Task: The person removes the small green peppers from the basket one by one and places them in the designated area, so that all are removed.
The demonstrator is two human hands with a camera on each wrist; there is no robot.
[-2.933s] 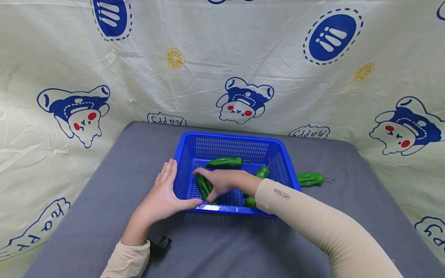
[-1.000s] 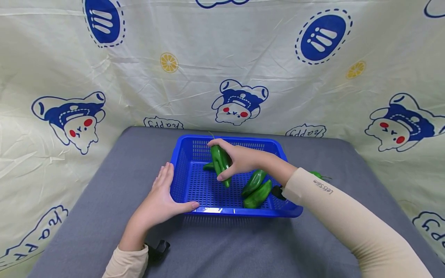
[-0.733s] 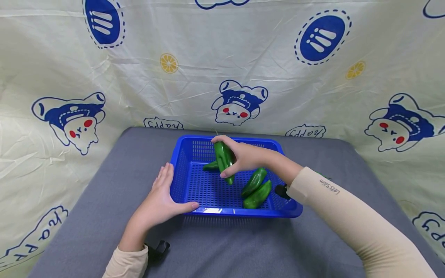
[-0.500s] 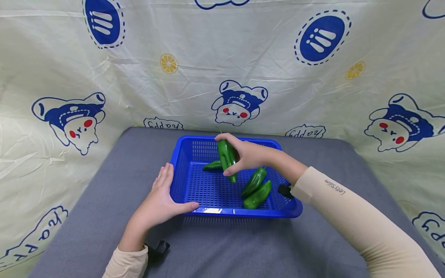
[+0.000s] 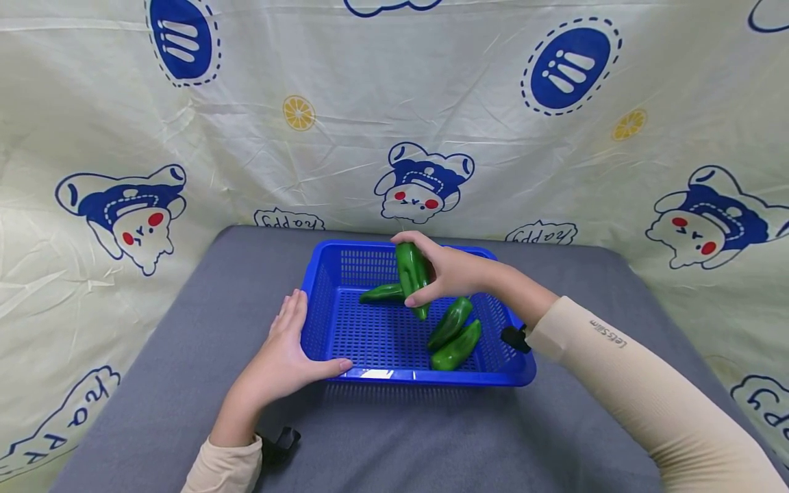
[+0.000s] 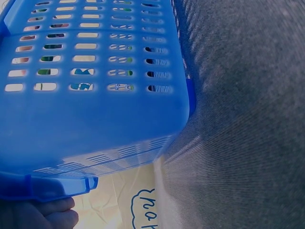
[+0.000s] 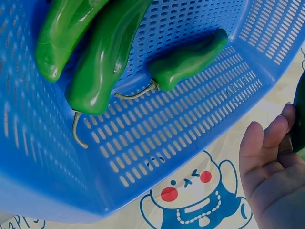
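Observation:
My right hand (image 5: 453,268) grips a long green pepper (image 5: 411,270) between thumb and fingers, over the back of the blue plastic basket (image 5: 425,375). In the right wrist view, only a dark edge of that pepper (image 7: 300,114) shows by the fingertips. Below and behind it lies another green pepper (image 5: 379,294), partly covered by the held one. Two more, an upper pepper (image 5: 451,323) and a lower pepper (image 5: 457,347), lie side by side at the basket's right. My left hand (image 5: 286,349) rests on the basket's front left corner, fingers straight along the side, thumb on the front rim.
The basket stands on a grey cloth-covered table (image 5: 370,438). A pale printed curtain (image 5: 357,150) hangs behind and beside the table. The right sleeve (image 5: 629,383) crosses over the table's right part.
My right hand has lifted the pepper from the basket's left side and carried it up and rightward. The pepper on the table at right is now hidden behind the sleeve. My left hand keeps its place.

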